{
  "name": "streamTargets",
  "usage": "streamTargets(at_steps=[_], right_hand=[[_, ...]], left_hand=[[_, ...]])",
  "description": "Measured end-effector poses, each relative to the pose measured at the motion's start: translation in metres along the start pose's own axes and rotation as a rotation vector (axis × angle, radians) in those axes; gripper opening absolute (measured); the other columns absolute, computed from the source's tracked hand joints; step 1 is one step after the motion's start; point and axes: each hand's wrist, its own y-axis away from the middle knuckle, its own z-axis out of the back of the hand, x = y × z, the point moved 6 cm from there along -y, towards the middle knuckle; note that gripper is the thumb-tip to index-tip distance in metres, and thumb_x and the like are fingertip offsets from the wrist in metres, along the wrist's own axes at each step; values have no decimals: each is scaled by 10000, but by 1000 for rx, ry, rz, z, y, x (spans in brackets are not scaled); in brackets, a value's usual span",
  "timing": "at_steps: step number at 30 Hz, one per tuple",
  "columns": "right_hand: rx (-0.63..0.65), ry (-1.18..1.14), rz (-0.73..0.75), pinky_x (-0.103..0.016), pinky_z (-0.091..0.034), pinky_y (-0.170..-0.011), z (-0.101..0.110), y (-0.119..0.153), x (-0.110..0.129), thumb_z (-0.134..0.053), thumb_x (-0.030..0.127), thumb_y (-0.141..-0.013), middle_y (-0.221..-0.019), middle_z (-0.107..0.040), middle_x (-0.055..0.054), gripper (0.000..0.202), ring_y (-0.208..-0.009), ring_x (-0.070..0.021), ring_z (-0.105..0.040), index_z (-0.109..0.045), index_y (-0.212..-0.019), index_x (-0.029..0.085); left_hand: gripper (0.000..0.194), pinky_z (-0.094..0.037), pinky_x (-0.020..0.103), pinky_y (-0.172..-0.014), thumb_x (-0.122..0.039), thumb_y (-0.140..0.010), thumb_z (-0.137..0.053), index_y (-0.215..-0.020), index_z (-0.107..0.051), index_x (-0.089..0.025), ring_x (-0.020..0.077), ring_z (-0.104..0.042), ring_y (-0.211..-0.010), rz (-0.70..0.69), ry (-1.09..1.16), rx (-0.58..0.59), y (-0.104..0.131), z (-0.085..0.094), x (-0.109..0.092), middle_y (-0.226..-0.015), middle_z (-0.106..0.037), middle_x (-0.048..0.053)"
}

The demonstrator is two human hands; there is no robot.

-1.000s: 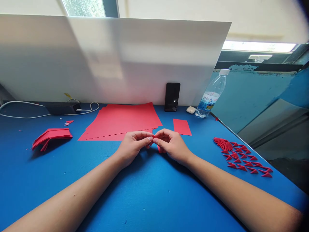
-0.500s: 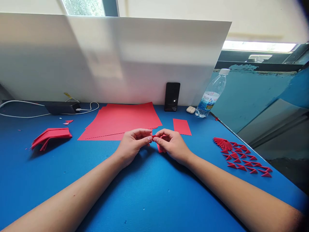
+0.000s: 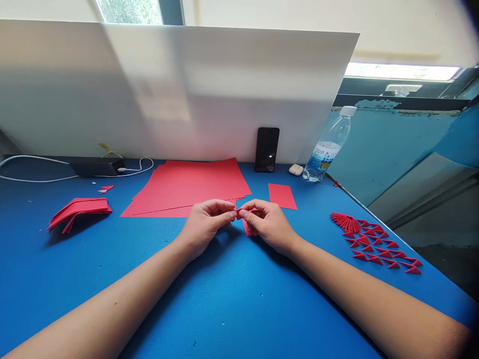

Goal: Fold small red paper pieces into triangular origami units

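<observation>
One small folded piece of red paper (image 3: 238,214) is pinched between the left hand (image 3: 202,227) and the right hand (image 3: 271,227), over the middle of the blue tabletop (image 3: 232,299). Each grip is narrow, thumb against fingertips, closed on that same piece. From where I stand, this looks like the pressing of a fold; done well, it calls for squared edges, even counter-pressure from both thumbs, and a firm run along the crease without buckling the paper. Taking the pinch as the clock's centre, a red paper strip (image 3: 246,228) shows at 5, just under the right fingers; I can't tell whether it lies flat. At 2 lies a flat red rectangle (image 3: 282,197); at 10, large matte red sheets (image 3: 190,184) overlap unevenly. A bent bundle of red paper (image 3: 80,209) rests at 9, its layers splaying. Between 3 and 4, sharp-pointed red triangles (image 3: 384,253) lie in loose rows beside a ridged fan (image 3: 347,222). At 1, a glossy black phone (image 3: 267,149) leans against a smooth white board (image 3: 232,89).
</observation>
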Motion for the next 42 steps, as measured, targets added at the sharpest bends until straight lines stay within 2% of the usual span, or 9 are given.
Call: streamTargets(at_steps=[5,10,14,19,25,31,36,42], right_hand=[[8,26,30,-228,-404,-466,0,0,0,-587,330,-837,-538,-534,25,181,-463,-102,-506,-598,-831,150],[-16,102,91,-226,-402,-483,1,1,3,-588,309,-837,-627,-555,13,158,-491,-92,-511,-600,-808,155],[-21,135,100,-222,-397,-481,1,2,5,-575,310,-847,-607,-541,20,156,-493,-92,-514,-592,-805,160],[15,93,27,-224,-410,-459,-2,3,1,-600,376,-826,-599,-556,22,224,-501,-113,-538,-573,-906,169],[18,93,42,-223,-402,-451,-3,2,1,-591,384,-827,-572,-535,29,215,-476,-104,-506,-570,-858,173],[2,158,60,-226,-399,-489,-3,2,3,-567,327,-833,-583,-525,31,155,-493,-99,-503,-548,-800,177],[3,262,96,-233,-400,-536,-3,3,6,-556,255,-815,-621,-547,19,100,-540,-105,-514,-545,-754,177],[-10,315,103,-235,-393,-542,-3,3,4,-562,278,-812,-636,-561,13,105,-553,-110,-515,-556,-771,181]], left_hand=[[235,-489,255,-701,-269,-644,-787,-811,-682,-142,150,-643,-764,-8,-25,7,1,0,-2,-796,-709,45],[256,-460,233,-616,-316,-676,-755,-861,-710,-146,115,-583,-658,-7,-164,70,2,-8,-6,-799,-701,41],[234,-414,226,-559,-342,-703,-722,-810,-724,-134,101,-520,-577,-16,-291,53,4,-8,-11,-668,-659,20],[206,-401,228,-565,-338,-697,-727,-765,-721,-144,102,-509,-577,4,-218,-6,3,-2,-9,-634,-631,7],[207,-411,245,-591,-342,-685,-737,-770,-732,-153,119,-522,-604,1,-144,21,2,-1,-5,-655,-636,20],[194,-431,243,-593,-331,-684,-731,-721,-693,-144,110,-520,-580,-1,-161,65,4,-8,-9,-631,-620,9],[225,-446,244,-574,-345,-684,-723,-800,-707,-153,116,-540,-588,-38,-220,96,6,-13,-13,-733,-665,29],[173,-403,233,-536,-328,-689,-714,-708,-708,-155,114,-505,-553,-48,-278,41,6,-8,-14,-605,-621,10]])
